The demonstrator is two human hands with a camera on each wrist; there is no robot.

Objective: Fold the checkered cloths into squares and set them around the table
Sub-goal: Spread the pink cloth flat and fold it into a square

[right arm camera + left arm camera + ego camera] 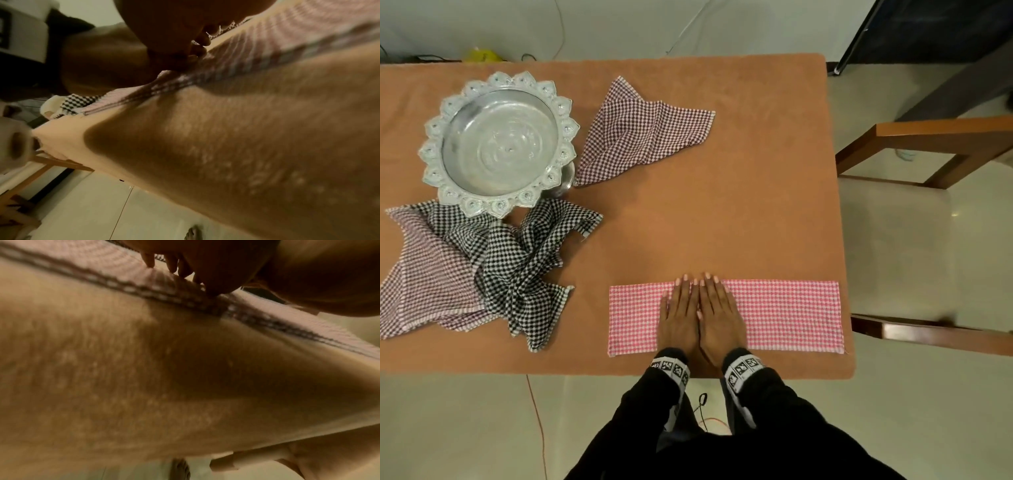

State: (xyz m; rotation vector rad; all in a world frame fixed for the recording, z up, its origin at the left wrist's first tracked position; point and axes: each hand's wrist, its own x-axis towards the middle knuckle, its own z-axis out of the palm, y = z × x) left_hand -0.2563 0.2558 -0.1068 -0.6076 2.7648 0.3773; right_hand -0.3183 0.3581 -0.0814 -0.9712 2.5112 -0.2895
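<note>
A pink checkered cloth (787, 315), folded into a long flat strip, lies along the near edge of the table (722, 222). My left hand (679, 305) and right hand (717, 305) lie side by side, flat on the strip's middle, with straight fingers pressing it down. The wrist views show its stitched near hem (144, 293) (226, 69) close up under my palms. A loosely folded maroon checkered cloth (640, 133) lies at the far middle. At the left, a black-and-white checkered cloth (524, 260) is heaped over another maroon one (428, 274).
An ornate silver bowl (500, 137) stands at the far left, touching the heaped cloths. The pink strip's right end reaches the table's right edge. A wooden chair (928, 137) stands to the right of the table, and cables run across the floor.
</note>
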